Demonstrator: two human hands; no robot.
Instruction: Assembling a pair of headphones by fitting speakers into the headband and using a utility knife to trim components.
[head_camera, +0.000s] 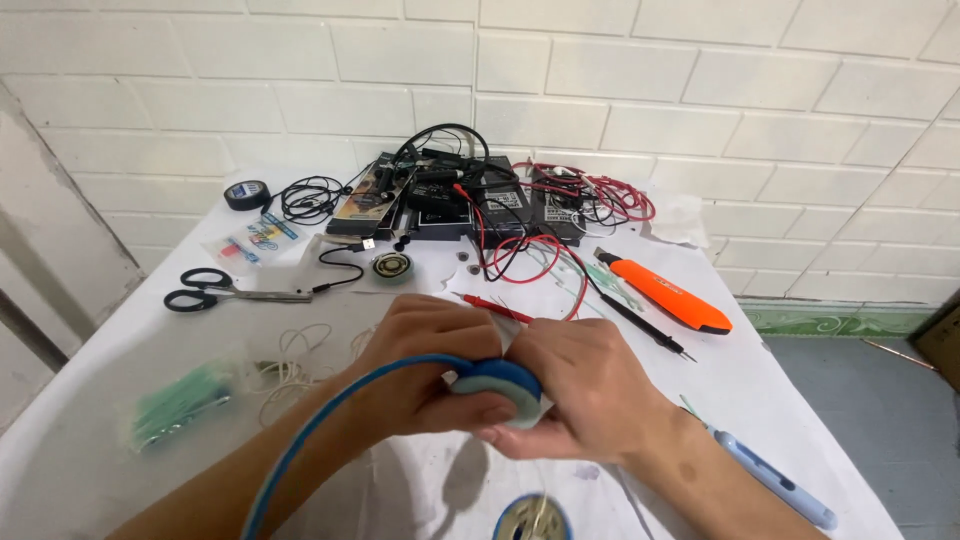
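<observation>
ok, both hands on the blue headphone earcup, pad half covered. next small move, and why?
Probably keep the left hand clamped on the earcup and let the right hand's thumb work along the pad edge. Both hands already wrap it, the headband arcs off toward the left arm, and fingers hide the seam, so a small slide would expose it. Whether the pad is seated can't be seen.

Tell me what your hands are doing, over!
Left hand and right hand both grip blue headphone earcup. Headband arcs over left arm. Nothing between hands.
</observation>
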